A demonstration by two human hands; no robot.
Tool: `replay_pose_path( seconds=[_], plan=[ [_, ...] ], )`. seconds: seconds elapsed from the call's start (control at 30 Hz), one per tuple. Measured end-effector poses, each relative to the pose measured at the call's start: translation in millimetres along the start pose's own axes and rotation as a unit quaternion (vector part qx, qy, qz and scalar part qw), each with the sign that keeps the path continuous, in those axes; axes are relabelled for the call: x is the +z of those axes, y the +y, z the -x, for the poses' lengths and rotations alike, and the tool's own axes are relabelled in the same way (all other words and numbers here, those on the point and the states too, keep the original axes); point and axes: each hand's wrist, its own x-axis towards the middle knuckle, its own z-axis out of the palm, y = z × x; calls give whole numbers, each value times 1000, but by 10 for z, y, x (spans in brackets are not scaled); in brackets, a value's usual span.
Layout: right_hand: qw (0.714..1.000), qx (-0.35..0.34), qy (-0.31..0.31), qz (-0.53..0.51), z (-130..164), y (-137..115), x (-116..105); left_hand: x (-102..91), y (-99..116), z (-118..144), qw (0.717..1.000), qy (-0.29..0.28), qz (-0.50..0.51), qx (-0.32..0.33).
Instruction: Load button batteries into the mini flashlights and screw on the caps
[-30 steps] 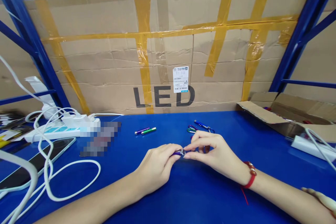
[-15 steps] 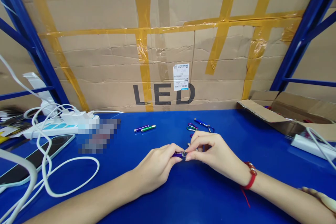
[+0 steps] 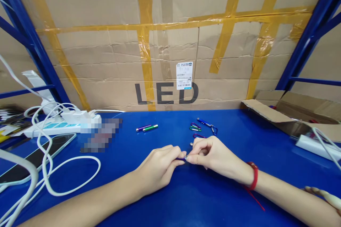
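My left hand (image 3: 162, 166) is closed in a pinch round a small purple penlight (image 3: 181, 158), most of it hidden by the fingers. My right hand (image 3: 213, 152) pinches the silver end of that penlight, thumb against forefinger. Beyond the right hand lie a green carabiner (image 3: 195, 128) and a purple carabiner (image 3: 198, 136). A blue penlight (image 3: 204, 122) with a blue carabiner (image 3: 214, 130) at its end rests just behind them. Farther left, a purple tube (image 3: 143, 128) and a green tube (image 3: 150, 128) lie side by side on the table.
At the left are a white power strip (image 3: 53, 127), looped white cables (image 3: 71, 194) and a phone (image 3: 34, 159). An open cardboard box (image 3: 279, 117) and a white block (image 3: 317, 149) stand at right. A taped cardboard panel (image 3: 114, 60) closes off the back of the blue table (image 3: 186, 205).
My right hand has shifted slightly left and turned, so its fingers now cover more of the penlight's silver end. The view has tilted a little; the tabletop things lie unmoved.
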Motion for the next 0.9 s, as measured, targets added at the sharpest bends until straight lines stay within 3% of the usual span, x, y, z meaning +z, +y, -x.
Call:
replay_pose_path(
  seconds=[0.37,0.63,0.9],
  plan=[
    [992,113,-37,-45,-13,-32,-19,-28,40,-17,999,-14,24,-32],
    [995,92,-34,-27,-36,19,-45,-29,27,-27,1000,-6,-23,-13],
    [999,48,-9,-23,-63,37,-22,-49,40,-46,998,-29,-32,-49]
  ],
)
